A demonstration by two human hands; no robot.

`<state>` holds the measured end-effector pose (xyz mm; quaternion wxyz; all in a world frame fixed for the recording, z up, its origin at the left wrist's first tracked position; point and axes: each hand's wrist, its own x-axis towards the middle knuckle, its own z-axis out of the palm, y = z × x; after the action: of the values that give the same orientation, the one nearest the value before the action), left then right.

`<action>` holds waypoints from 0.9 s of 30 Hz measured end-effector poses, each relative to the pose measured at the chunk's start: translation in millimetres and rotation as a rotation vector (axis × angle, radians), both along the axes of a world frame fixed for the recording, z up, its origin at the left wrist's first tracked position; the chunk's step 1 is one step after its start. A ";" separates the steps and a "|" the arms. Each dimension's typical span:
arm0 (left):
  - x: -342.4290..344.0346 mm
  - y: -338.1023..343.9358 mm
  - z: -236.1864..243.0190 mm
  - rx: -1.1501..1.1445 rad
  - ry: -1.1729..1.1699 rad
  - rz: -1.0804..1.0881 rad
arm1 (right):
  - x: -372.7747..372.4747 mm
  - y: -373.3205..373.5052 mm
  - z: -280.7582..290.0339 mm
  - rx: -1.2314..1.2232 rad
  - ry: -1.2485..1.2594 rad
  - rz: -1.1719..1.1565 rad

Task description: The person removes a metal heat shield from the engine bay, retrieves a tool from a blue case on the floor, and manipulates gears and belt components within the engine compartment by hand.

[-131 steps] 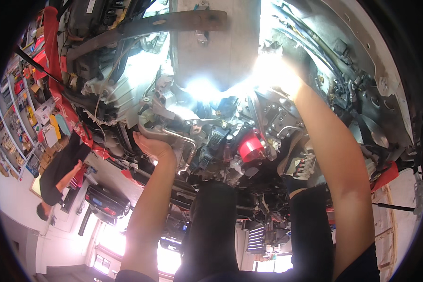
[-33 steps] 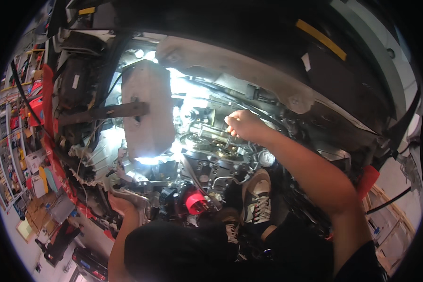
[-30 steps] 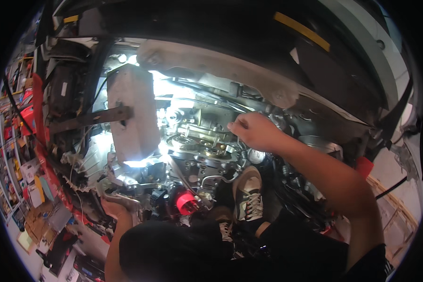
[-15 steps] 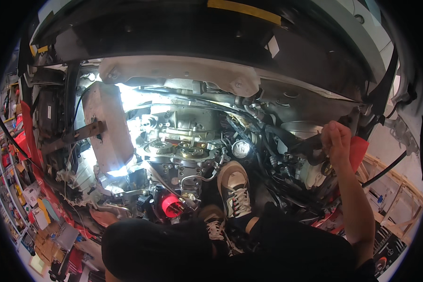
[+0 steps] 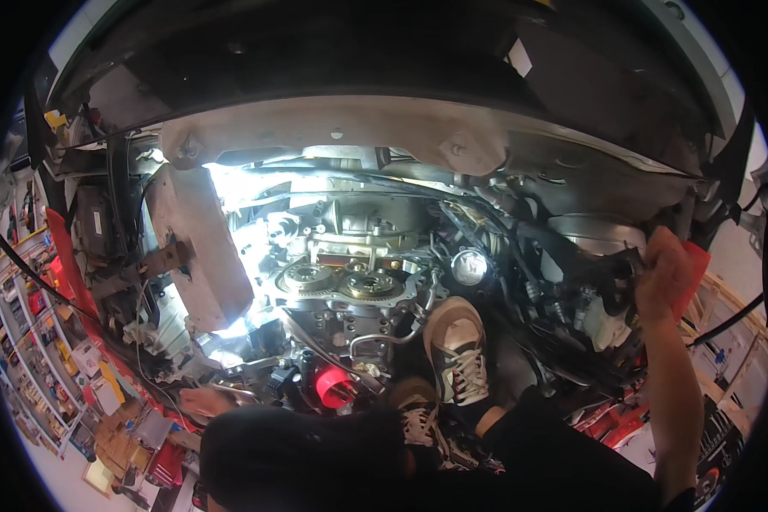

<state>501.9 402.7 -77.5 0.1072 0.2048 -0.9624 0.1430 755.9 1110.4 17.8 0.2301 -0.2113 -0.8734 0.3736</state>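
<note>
My right hand [image 5: 661,277] is closed at the right side of the engine bay. It is beside a dark part [image 5: 620,277] and against a red panel [image 5: 691,277]; what its fingers grip is hidden. My left hand [image 5: 205,401] lies low at the left, by the front edge of the bay next to a metal pipe. My dark-clothed knee partly covers it, and its fingers are unclear. Between my hands is an opened engine [image 5: 341,320] with two round toothed gears [image 5: 372,283] on top. A red round part [image 5: 334,386] sits at its near side.
My shoes [image 5: 456,354] stand inside the bay beside the engine. A long pale box-shaped piece [image 5: 198,247] with a rusty bracket [image 5: 149,266] rises at left, next to a bright light. Dark hoses and cables [image 5: 503,247] run across the right. The raised hood [image 5: 316,60] hangs overhead.
The whole view has shifted, so the engine and my shoes appear farther right and lower. My right hand has turned slightly and stays at the right side. My left hand remains low at the left.
</note>
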 end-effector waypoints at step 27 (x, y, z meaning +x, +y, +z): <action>6.2 -90.9 -17.1 0.211 0.011 0.128 | 176.0 118.8 -59.9 0.279 -0.520 -0.204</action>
<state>508.1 311.8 -94.6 0.0810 0.2768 -0.9564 0.0462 931.9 1229.2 -42.1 0.0621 -0.3527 -0.9201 0.1587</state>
